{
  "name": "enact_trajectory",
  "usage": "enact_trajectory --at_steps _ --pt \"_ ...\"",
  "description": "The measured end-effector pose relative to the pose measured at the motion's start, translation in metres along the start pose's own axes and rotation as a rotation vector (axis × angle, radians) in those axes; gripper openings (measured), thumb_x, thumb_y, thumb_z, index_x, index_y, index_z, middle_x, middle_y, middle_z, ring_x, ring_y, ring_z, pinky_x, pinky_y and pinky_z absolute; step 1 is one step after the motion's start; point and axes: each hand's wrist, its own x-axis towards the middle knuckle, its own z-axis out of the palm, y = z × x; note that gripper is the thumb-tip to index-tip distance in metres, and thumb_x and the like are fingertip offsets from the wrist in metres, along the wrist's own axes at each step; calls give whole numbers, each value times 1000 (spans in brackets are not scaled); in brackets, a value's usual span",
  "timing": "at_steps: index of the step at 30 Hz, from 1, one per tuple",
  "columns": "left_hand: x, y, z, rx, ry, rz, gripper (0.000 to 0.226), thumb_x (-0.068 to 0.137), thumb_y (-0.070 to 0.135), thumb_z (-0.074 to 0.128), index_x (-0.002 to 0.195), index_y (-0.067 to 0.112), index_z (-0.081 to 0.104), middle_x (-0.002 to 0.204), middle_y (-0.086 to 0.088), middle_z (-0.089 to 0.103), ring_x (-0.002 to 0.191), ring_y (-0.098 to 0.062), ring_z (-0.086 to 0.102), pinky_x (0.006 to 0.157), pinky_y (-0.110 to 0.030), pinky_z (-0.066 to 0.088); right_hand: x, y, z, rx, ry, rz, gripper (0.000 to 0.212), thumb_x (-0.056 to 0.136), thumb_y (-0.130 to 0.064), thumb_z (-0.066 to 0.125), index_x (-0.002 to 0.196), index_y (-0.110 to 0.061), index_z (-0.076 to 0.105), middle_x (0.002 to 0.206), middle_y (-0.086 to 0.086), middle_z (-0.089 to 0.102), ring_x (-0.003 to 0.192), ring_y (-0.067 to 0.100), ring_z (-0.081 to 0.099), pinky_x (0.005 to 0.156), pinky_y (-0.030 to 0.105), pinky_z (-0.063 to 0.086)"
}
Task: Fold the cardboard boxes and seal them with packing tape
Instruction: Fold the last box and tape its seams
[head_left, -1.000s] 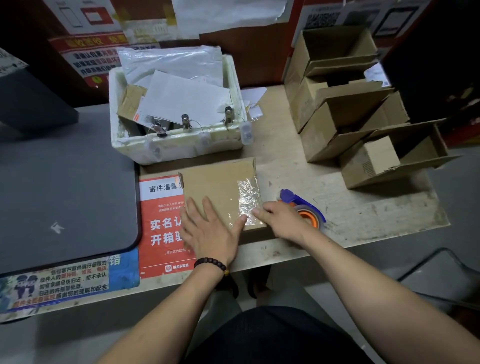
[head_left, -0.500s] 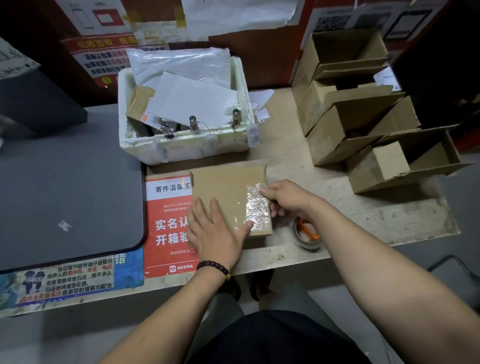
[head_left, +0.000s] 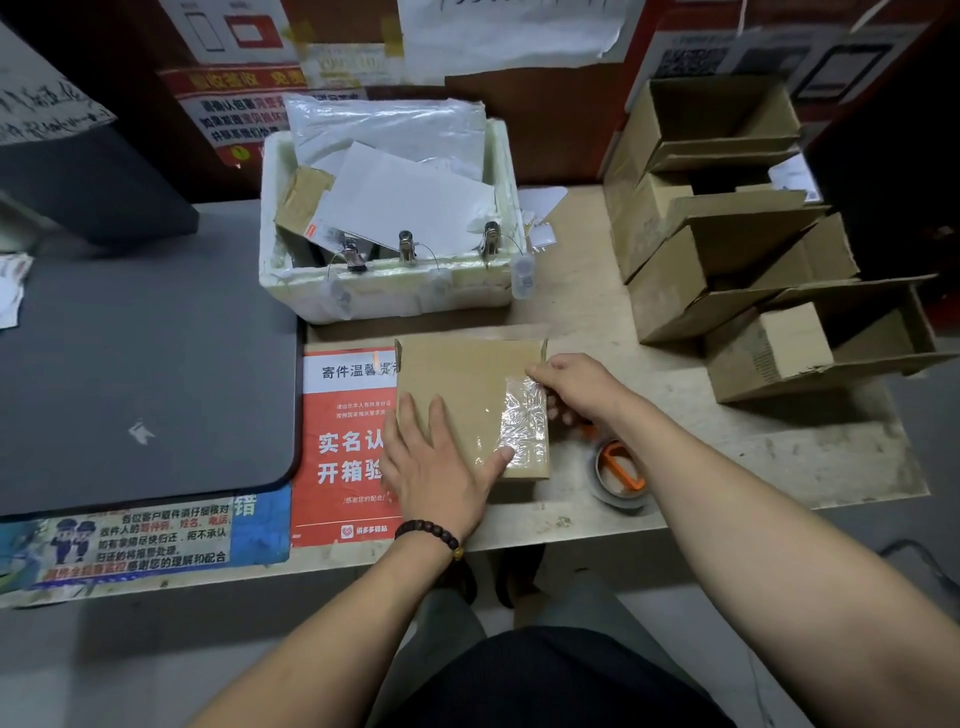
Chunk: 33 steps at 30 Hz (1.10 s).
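A small flat cardboard box (head_left: 457, 374) lies on the wooden table (head_left: 727, 452) in front of me. Wrinkled clear packing tape (head_left: 522, 421) covers its right end. My left hand (head_left: 441, 467) presses flat on the box's near left part, fingers spread and thumb touching the tape. At the box's right edge, my right hand (head_left: 576, 387) has its thumb on top and its fingers curled down over the side. A tape roll with an orange core (head_left: 618, 480) lies on the table just right of the box, partly under my right forearm.
A white foam box (head_left: 395, 296) full of papers and bags stands right behind the cardboard box. Several open folded cartons (head_left: 675, 249) are stacked at the right rear. A grey mat (head_left: 145, 374) covers the table's left. A red notice (head_left: 348, 441) lies under the box.
My right hand let go of the tape roll, which now lies on the table, and moved up along the box's right edge. The left hand stayed flat on the box.
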Motion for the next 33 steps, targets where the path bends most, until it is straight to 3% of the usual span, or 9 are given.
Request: enact_trajectory --at_steps 5,8,12,15,19,23,26,30,33 --pt "0 1 -6 -24 -51 -11 107 76 85 56 157 22 26 169 -12 5 153 -36 5 120 -55 16 -14 -7 11 -162 87 -40 30 104 -34 55 83 -13 55 72 8 64 48 23 61 44 24 45" --pt "1 -5 -14 -115 -53 7 96 84 67 66 157 18 27 168 -14 8 152 -36 10 120 -52 19 -30 0 16 -221 168 -25 37 91 -54 51 88 -18 56 82 3 69 68 25 69 67 37 59" --pt "11 -25 -26 -414 -104 -112 100 82 41 83 156 6 27 162 -17 21 150 -32 22 124 -41 22 -63 18 28 -316 113 46 38 94 -59 56 98 -21 53 97 -1 63 85 15 60 64 33 43" --pt "12 -27 -35 -453 -110 -118 79 82 32 83 146 7 44 140 -13 52 132 -31 48 110 -39 40 -76 27 31 -316 185 -6 38 100 -51 55 95 -13 57 90 2 64 80 18 58 65 33 42" --pt "13 -18 -58 -501 -22 -26 49 92 22 73 137 12 58 130 -6 64 117 -21 59 93 -27 42 -87 24 20 -157 364 -32 44 101 -42 58 75 -8 63 69 0 61 68 21 55 59 31 40" --pt "13 -19 -74 -747 -16 -66 36 90 35 76 124 28 65 117 15 67 108 -2 62 90 -25 50 -104 14 7 65 502 -57 47 94 -41 69 60 -10 61 54 -4 45 58 17 43 58 33 34" --pt "16 -28 -77 -921 -146 -161 31 87 46 74 115 33 68 119 12 68 111 -4 61 90 -30 50 -121 -2 2 224 530 -112 25 89 -31 79 68 -17 76 64 -7 71 61 16 64 63 32 52" --pt "16 -28 -76 -1172 -436 -283 23 104 10 54 122 18 66 98 7 77 77 -2 68 72 -26 47 -136 -13 10 262 581 -219 10 78 -21 88 73 -22 79 85 -12 76 84 8 71 80 29 56" --pt "15 -29 -71 -1146 -465 -296 27 106 7 48 123 19 67 119 -1 76 100 -15 71 86 -32 53 -142 -17 19 109 630 -364 15 78 -19 88 69 -24 76 82 -13 71 83 5 67 78 24 52"
